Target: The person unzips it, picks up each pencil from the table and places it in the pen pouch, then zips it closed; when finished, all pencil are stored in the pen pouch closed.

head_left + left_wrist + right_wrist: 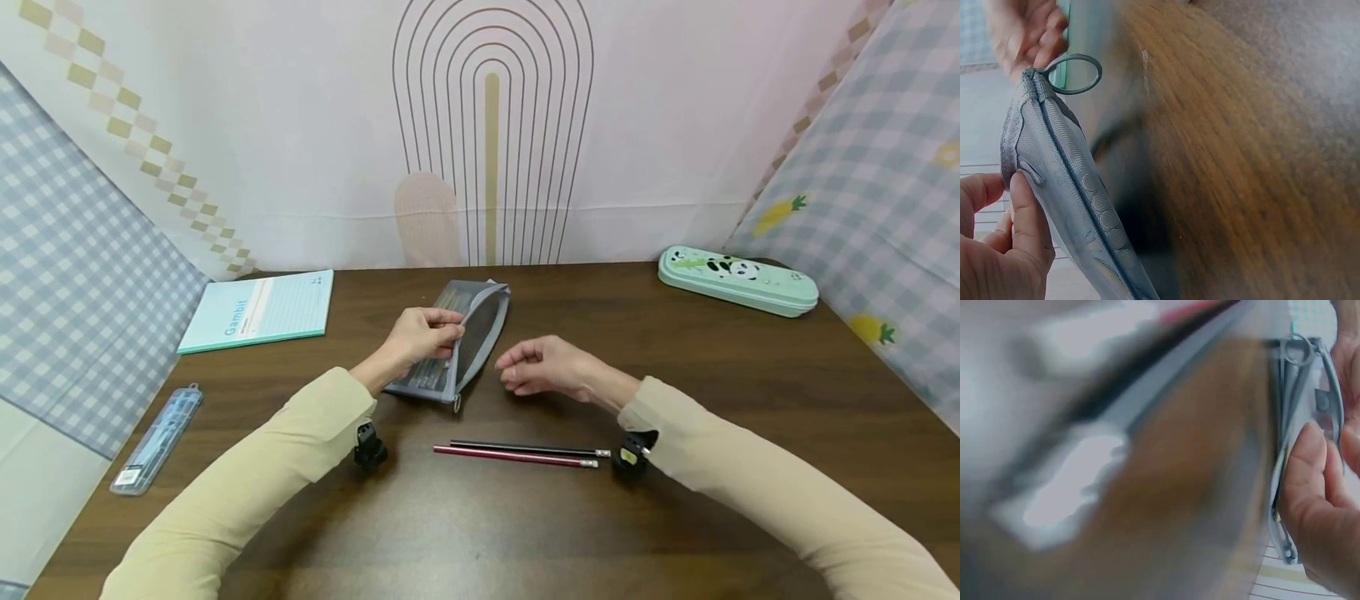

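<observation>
A grey mesh zipper pouch lies at the middle back of the table, its mouth gaping toward the right. Pens or similar slim items show through its mesh. The left hand pinches the upper edge of the mouth between thumb and fingers; the left wrist view shows this pinch beside the zipper, with a ring pull at the pouch's end. Just right of the mouth, the right hand hovers with loosely bent fingers and nothing visible in it. A black pencil and a dark red pencil lie in front of the hands.
A Gambit notebook lies at the back left. Nearer on that side is a clear blue slim case. At the back right sits a mint panda pencil case. Fabric hangs behind the table and along both sides.
</observation>
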The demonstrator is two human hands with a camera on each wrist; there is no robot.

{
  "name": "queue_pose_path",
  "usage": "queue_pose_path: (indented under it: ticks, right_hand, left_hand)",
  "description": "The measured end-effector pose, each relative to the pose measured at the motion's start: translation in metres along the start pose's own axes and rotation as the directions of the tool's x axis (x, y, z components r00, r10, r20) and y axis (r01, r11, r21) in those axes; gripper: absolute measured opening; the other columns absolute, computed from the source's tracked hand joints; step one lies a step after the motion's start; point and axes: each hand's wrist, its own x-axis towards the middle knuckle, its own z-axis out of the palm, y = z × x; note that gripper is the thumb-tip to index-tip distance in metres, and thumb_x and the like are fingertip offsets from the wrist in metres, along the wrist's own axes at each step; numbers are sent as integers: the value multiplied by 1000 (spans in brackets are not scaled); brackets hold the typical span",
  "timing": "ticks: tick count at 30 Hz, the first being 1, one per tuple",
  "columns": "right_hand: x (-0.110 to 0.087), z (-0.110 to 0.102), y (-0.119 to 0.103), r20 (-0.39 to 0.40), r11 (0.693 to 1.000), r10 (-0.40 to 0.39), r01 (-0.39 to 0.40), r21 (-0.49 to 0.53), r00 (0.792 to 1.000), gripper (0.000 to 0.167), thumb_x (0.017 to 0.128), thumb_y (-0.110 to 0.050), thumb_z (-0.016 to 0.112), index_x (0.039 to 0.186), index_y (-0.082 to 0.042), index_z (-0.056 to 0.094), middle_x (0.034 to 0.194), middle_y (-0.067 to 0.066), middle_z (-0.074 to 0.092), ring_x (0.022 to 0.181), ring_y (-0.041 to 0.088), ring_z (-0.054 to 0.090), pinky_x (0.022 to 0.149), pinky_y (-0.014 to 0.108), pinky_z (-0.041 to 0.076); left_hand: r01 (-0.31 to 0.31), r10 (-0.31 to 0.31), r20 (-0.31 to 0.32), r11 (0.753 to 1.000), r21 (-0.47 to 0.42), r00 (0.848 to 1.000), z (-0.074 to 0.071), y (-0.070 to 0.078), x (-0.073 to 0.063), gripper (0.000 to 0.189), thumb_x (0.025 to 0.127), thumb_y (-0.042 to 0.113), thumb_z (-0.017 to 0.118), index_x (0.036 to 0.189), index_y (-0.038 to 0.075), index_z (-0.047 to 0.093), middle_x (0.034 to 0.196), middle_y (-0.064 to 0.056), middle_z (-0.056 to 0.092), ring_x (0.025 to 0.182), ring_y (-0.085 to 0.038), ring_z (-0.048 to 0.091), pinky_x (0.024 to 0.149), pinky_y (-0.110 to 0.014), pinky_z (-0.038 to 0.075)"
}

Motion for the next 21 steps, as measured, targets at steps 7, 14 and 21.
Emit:
queue_pose_path:
  ticks: [7, 14, 21]
  right_hand:
    - [-24, -2, 22, 152, 955, -33, 76, -287, 988, 22, 87, -6, 66, 105, 6, 65, 83, -2, 65, 75, 9, 57, 66, 24, 54]
    - [-33, 4, 29, 272, 874, -159, 263, -408, 949, 19, 81, -4, 71, 97, 4, 67, 78, -3, 62, 66, 4, 51, 59, 15, 45]
    - [-36, 11, 31, 283, 824, -196, 314, -472, 939, 17, 77, -5, 75, 92, 0, 68, 78, -2, 59, 65, 3, 49, 57, 15, 45]
  left_hand:
    - [8, -8, 2, 1000, 9, 1000, -1, -2, 0, 35, 90, 6, 59, 124, -5, 57, 121, -26, 59, 79, -8, 61, 72, -26, 57]
    - [6, -6, 3, 1000, 19, 1000, -1, -1, 2, 36, 90, 7, 59, 124, -6, 57, 120, -26, 60, 79, -9, 62, 73, -27, 58]
    - [14, -15, 5, 1000, 23, 1000, -1, 1, -1, 35, 91, 7, 59, 124, -4, 58, 120, -26, 60, 78, -9, 62, 73, -27, 58]
